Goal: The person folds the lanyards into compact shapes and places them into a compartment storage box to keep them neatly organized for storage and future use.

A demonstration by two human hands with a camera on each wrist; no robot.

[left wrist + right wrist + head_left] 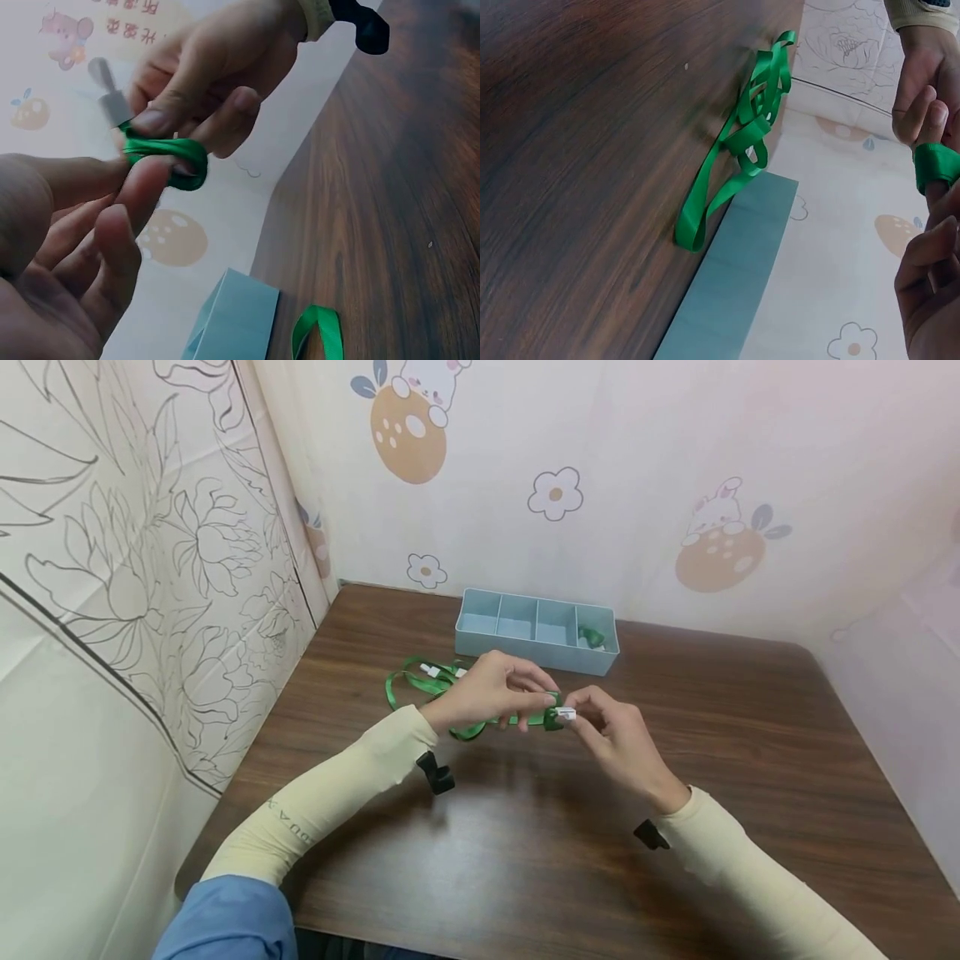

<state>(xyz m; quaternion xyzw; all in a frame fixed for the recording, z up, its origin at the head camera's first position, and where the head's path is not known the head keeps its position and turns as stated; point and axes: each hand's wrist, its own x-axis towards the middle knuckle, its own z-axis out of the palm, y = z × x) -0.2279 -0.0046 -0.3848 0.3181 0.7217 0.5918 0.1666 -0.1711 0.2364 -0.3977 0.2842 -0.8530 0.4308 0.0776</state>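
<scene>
Desk (787, 735): dark brown wood-grain top, set against a patterned curtain.

Tray (577, 662): pale blue, rectangular, four compartments in a row; far side of desk. Rightmost compartment holds a small green ribbon bundle (591, 637).

Hands, two: left hand (487, 693) and right hand (618, 739), raised above the desk, nearer than the tray. Fingers of both curled, pinching the same coil from opposite sides.

Loose ribbons (748, 136): flat, glossy green, tangled, with white end pieces; on the desk, left of the coil.

Coil (169, 150): flat green ribbon wound in layers round a fingertip. Advisable: even tension, edges aligned, layers pinched firmly so none springs loose.

End piece (114, 109): small, white, blocky, projecting from the coil; best left outside the turns.
</scene>
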